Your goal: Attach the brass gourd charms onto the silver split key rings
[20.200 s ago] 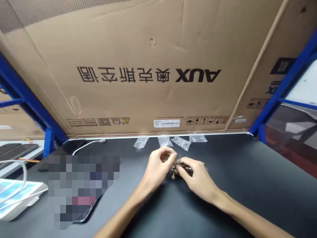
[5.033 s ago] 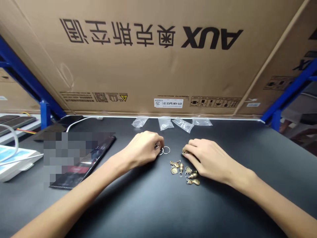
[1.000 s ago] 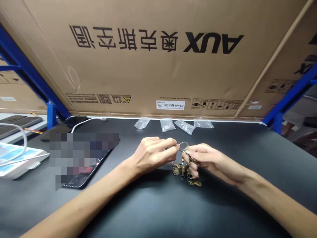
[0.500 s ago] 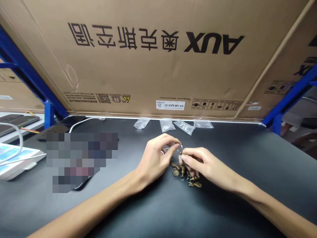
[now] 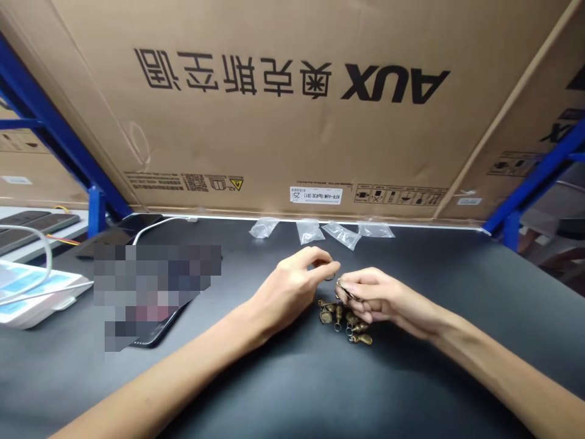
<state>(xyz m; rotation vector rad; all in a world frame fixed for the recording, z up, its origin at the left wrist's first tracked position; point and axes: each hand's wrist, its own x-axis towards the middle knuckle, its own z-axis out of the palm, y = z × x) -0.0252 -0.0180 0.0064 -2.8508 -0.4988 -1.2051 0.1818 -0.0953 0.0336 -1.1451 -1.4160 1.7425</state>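
Over the black table [image 5: 411, 390], my left hand [image 5: 292, 286] pinches a small silver key ring [image 5: 331, 277] between thumb and forefinger. My right hand [image 5: 379, 296] faces it, its fingers closed on a small bronze charm [image 5: 345, 291] held right at the ring. Several more bronze charms [image 5: 350, 323] lie on the table just under and in front of both hands. Most of the ring is hidden by my fingertips.
A big upside-down cardboard box [image 5: 292, 110] stands along the table's back edge. Several small clear plastic bags [image 5: 320, 230] lie in front of it. At the left lie a dark tablet [image 5: 150, 323], a white cable [image 5: 155, 225] and a white device [image 5: 31, 289]. Blue rack posts [image 5: 95, 210] flank the box.
In the last second my hands have drawn closer, and the ring, plainly visible a second ago, has become mostly hidden between the fingertips. Five seconds ago both hands rested on the table by loose rings and charms.
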